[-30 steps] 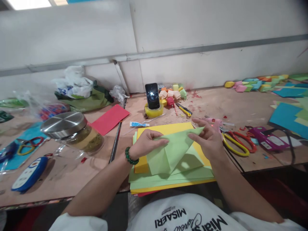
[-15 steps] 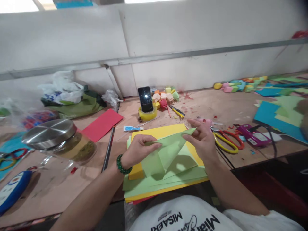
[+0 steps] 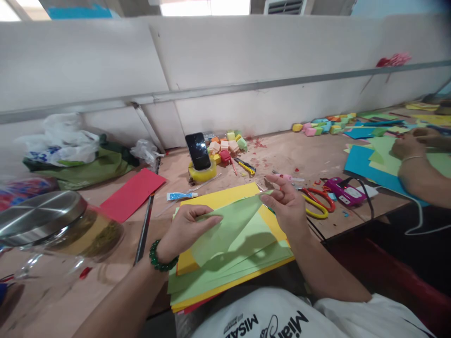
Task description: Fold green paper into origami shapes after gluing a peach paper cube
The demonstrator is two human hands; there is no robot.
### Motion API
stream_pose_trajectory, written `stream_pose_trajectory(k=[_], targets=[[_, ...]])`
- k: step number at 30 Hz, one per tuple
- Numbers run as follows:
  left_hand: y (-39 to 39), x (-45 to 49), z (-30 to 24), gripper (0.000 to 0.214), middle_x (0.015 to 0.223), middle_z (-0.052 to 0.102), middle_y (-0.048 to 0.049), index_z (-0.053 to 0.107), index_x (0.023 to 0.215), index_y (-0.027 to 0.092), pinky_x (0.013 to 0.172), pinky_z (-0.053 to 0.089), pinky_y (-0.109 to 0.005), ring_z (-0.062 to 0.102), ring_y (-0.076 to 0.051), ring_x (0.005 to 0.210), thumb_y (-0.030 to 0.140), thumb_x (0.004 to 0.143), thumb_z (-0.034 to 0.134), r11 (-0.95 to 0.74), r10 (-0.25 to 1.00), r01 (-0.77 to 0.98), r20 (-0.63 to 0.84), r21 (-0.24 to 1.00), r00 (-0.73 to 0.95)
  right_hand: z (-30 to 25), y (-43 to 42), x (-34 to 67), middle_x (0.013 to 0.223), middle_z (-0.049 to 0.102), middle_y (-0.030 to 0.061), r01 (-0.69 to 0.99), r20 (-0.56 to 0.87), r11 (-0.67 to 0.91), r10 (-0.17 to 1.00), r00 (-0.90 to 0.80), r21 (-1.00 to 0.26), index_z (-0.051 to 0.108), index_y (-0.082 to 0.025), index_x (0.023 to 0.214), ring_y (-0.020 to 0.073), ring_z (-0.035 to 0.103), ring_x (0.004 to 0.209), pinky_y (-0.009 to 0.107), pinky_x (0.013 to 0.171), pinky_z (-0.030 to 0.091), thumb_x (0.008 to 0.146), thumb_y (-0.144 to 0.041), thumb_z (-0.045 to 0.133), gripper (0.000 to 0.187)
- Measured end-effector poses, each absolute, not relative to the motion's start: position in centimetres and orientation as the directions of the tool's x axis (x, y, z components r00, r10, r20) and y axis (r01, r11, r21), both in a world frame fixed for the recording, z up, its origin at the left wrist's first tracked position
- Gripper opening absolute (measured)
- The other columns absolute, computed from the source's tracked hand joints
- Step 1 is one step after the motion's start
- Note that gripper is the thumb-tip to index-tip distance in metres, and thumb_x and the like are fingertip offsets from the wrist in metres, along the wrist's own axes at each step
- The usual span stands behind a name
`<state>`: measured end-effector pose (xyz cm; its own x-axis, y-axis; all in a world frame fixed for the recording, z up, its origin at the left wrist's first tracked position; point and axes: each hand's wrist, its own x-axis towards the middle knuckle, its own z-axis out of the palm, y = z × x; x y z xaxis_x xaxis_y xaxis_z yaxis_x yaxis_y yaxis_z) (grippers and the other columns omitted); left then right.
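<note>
Indoors, white partitioning (image 3: 268, 51) backs the stained table (image 3: 280, 152) beneath green paper (image 3: 230, 225).

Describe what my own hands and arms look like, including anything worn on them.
Your left hand and right hand are ungloved. A bracelet of round, dark green beads circles the left wrist; none shows on the right. The right sleeve is white, ending near the elbow; the left sleeve is out of frame.

It's smooth, matt paper at the centre, that green sheet (image 3: 229, 223); up at eleven o'clock from it, a glossy phone (image 3: 198, 151) above shiny plastic tape (image 3: 205, 177); ten, a crinkled plastic bag (image 3: 63, 141); nine, a jar (image 3: 89, 230), clear and slick, metal lid (image 3: 42, 213) gleaming!
</note>
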<state>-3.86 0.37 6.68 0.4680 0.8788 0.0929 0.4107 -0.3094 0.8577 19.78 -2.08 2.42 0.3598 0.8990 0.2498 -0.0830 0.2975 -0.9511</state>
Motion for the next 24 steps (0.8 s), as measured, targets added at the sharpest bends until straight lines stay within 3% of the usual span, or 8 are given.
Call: stream_pose_trajectory(k=[4,8,14,24], targets=[[0.5,-4.1,7.0,0.034,0.051,0.047,0.0024,0.062,0.057,0.013,0.042,0.03,-0.018,0.036,-0.007,0.048,0.042,0.075,0.064,-0.272,0.87,0.385,0.055,0.882,0.49,2.7,-2.4,19.8,0.052,0.046,-0.0108,-0.08,0.259,0.303,0.902,0.346,-0.95,0.064,-0.024,0.111,0.0069,0.045,0.048,0.02,0.05,0.041,0.065,-0.033,0.08,0.05],[0.3,-4.2,7.4,0.03,0.049,0.045,0.0034,0.061,0.055,0.014,0.044,0.032,-0.017,0.036,-0.007,0.048,0.035,0.077,0.064,-0.39,0.845,0.355,0.178,0.849,0.504,2.8,-2.3,20.0,0.058,0.059,-0.0077,-0.084,0.286,0.337,0.886,0.364,-0.938,0.064,-0.025,0.109,0.0109,0.06,0.057,0.023,0.059,0.05,0.06,-0.033,0.084,0.053],[-0.2,-4.3,7.8,0.029,0.049,0.046,0.0038,0.059,0.054,0.014,0.046,0.034,-0.017,0.039,-0.007,0.049,0.029,0.078,0.064,-0.482,0.82,0.361,0.266,0.799,0.506,3.2,-2.5,20.2,0.064,0.069,-0.004,-0.127,0.312,0.387,0.866,0.392,-0.913,0.065,-0.024,0.101,0.0145,0.068,0.064,0.026,0.064,0.056,0.059,-0.027,0.086,0.047],[0.0,-4.6,7.9,0.034,0.048,0.042,0.004,0.058,0.053,0.014,0.043,0.029,-0.018,0.034,-0.006,0.047,0.036,0.077,0.065,-0.4,0.836,0.358,0.175,0.844,0.52,3.2,-3.0,20.1,0.075,0.074,-0.0018,-0.099,0.394,0.464,0.831,0.392,-0.88,0.066,-0.025,0.104,0.0153,0.072,0.072,0.023,0.063,0.057,0.067,-0.024,0.081,0.04]])
